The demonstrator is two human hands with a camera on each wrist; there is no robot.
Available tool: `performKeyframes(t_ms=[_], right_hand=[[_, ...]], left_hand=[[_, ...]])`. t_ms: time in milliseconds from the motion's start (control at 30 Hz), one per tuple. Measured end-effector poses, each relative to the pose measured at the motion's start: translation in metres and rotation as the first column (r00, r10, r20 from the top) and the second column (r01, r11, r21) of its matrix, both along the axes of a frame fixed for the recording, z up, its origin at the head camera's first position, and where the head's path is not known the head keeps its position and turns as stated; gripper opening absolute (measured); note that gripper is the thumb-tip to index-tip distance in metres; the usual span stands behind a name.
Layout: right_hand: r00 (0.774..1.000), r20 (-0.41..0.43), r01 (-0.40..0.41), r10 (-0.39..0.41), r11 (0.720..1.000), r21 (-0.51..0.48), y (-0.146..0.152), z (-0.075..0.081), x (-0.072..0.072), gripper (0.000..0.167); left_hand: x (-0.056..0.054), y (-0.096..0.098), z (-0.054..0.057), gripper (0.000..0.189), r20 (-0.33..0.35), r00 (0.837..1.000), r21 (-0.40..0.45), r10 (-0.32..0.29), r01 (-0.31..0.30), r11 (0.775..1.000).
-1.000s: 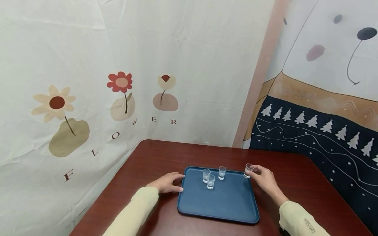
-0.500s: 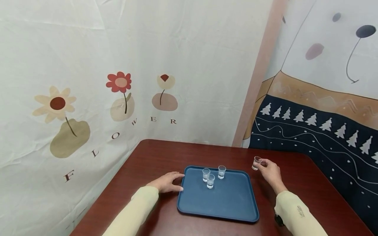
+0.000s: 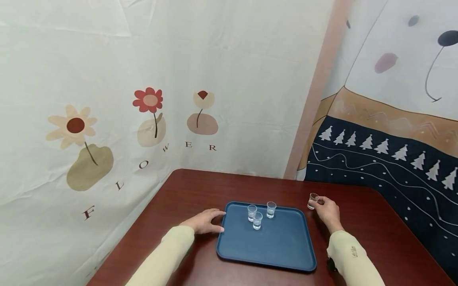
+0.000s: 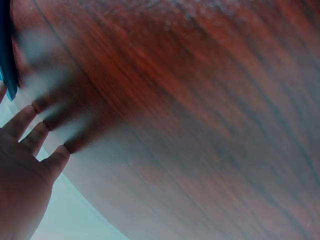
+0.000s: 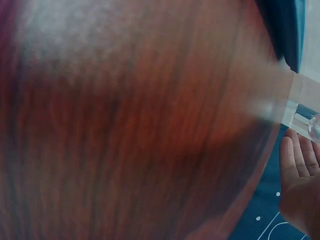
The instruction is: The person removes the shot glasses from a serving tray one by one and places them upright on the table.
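Tapering, see-through, colourless glass [image 3: 311, 201]

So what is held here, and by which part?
A small clear glass, pinched by its side in the right hand; the left hand rests at the edge of the tray.

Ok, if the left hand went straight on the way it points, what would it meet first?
The left rim of the blue tray, it seems; the left hand is right at it, though whether they already touch is unclear.

Tray [image 3: 268, 250] plain blue — table [image 3: 204, 188] red-brown, wood-grained — glasses [image 3: 257, 221] clear, sleeves [image 3: 169, 250] pale yellow.
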State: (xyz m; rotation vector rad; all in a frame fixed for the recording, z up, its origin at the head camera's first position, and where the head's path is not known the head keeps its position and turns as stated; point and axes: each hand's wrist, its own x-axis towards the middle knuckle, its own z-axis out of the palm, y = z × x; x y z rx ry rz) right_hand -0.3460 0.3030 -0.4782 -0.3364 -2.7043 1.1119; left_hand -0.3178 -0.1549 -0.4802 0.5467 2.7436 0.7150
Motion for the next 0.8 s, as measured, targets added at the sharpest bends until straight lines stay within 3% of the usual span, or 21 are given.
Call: performKeyframes(t_ms=[500, 800], right_hand=[[0.997, 0.031, -0.072, 0.070, 0.997, 0.038, -0.0004, -0.0088, 0.0011, 0.050], [0.991, 0.078, -0.112, 0.112, 0.994, 0.002, 0.0020, -0.0092, 0.0026, 0.056]], left_hand=[[-0.0009, 0.0012, -0.0019, 0.067, -0.015, 1.000, 0.004, -0.018, 0.018, 1.000], [0.0015, 0.0001, 0.0002, 0.066, -0.012, 1.000, 0.009, -0.014, 0.015, 1.000]])
